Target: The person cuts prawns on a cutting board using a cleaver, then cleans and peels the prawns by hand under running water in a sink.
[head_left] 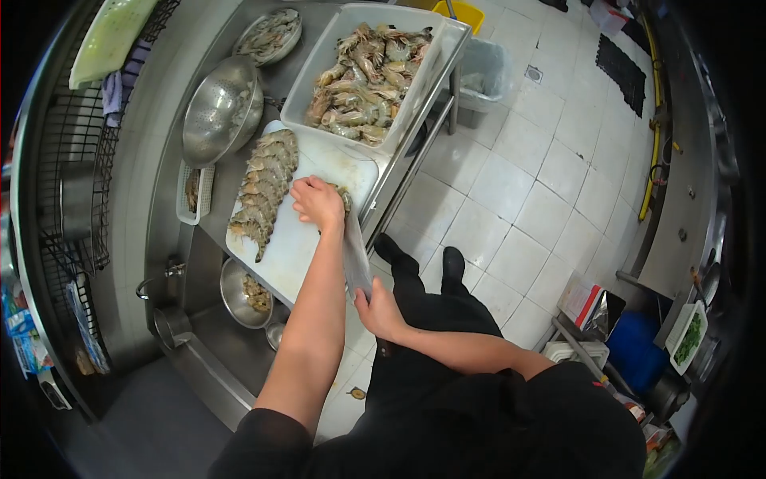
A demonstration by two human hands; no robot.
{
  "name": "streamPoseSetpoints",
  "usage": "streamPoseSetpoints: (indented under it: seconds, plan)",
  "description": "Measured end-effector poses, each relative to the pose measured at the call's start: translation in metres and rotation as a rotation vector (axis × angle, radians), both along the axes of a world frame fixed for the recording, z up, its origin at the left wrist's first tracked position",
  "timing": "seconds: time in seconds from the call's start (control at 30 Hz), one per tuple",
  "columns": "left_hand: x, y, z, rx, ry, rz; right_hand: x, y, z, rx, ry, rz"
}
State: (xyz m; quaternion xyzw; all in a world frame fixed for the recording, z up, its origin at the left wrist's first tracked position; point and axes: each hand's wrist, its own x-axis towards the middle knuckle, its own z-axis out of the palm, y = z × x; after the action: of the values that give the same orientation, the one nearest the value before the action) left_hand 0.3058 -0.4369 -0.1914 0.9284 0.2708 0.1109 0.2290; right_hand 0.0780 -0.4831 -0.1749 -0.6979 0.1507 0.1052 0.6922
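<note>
A white cutting board (299, 247) lies across the steel sink counter. Along its left side runs an overlapping row of raw shrimp (265, 188). My left hand (317, 203) is over the board, right of the row, with its fingers curled; what they hold, if anything, is hidden. Just beyond it a small piece of shrimp (345, 198) shows at the board's right edge, by the tip of a wide-bladed knife (357, 251). My right hand (380, 310) is closed on this knife near the handle, with the blade pointing away from me.
A white tub (299, 96) heaped with shrimp stands beyond the board. Left of it are a steel colander (214, 112), a bowl of shrimp (275, 38) and a small white basket (194, 209). A steel bowl (234, 297) sits in the sink. Tiled floor lies right.
</note>
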Motion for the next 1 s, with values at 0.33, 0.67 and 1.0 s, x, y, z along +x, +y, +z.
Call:
streamPoseSetpoints:
  seconds: [0.33,0.67,1.0]
  plan:
    - [0.008,0.016,0.006,-0.249,-0.089,0.119,0.013,-0.145,0.064,-0.094,0.311,0.452]
    - [-0.051,0.023,0.026,0.002,0.148,-0.316,0.036,-0.163,0.055,-0.485,-0.362,0.384]
    - [-0.099,0.119,0.034,-0.088,0.086,-0.286,0.146,-0.041,0.011,-0.767,-0.430,0.354]
